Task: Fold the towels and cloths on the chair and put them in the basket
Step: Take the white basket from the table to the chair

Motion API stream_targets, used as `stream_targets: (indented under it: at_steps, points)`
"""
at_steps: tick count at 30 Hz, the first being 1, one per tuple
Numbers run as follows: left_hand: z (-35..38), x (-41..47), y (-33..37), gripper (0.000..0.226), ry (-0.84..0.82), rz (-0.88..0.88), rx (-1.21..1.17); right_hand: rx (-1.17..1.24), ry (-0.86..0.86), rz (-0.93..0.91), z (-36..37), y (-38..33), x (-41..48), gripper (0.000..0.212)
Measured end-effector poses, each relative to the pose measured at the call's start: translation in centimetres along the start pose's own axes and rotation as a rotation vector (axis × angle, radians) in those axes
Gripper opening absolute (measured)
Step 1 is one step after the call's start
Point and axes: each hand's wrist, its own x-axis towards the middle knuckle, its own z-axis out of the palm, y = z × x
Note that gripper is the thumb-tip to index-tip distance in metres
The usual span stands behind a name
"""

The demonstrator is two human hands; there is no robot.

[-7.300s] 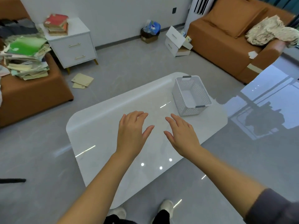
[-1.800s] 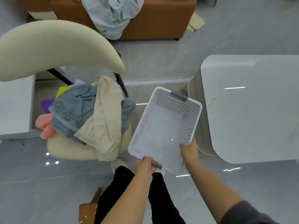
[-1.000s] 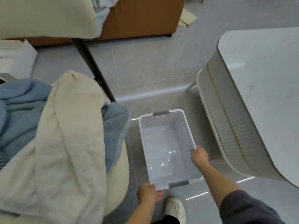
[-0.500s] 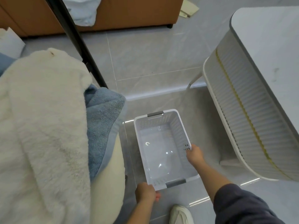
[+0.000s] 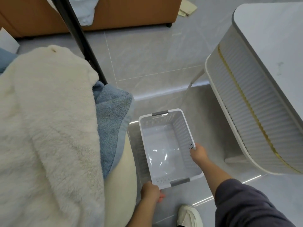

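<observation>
Beside chair (image 5: 121, 177), left hand (image 5: 150, 191), right hand (image 5: 198, 154) grip basket (image 5: 182, 126).

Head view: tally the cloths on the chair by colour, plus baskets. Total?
cream fluffy towel: 1
blue towel: 1 (mostly under the cream one)
white basket: 1 (nothing in it)
Total: 3
</observation>
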Motion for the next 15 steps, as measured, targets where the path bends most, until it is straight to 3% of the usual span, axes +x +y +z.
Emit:
stream_targets:
  at_steps: [7, 11, 15]
  points:
    - [-0.7, -1.1, 1.0, 0.026, -0.171, -0.053, -0.124, 0.028, -0.019, 0.014, -0.9, -0.4, -1.0, 0.028]
    - [-0.9, -2.1, 1.3, 0.026, -0.119, -0.085, -0.238, 0.034, -0.057, 0.029, -1.9, -0.8, -2.5, 0.035]
    - [-0.2, -6.2, 2.1, 0.012, -0.032, -0.03, -0.095, -0.072, -0.049, 0.079, -3.1, -1.6, -3.7, 0.052]
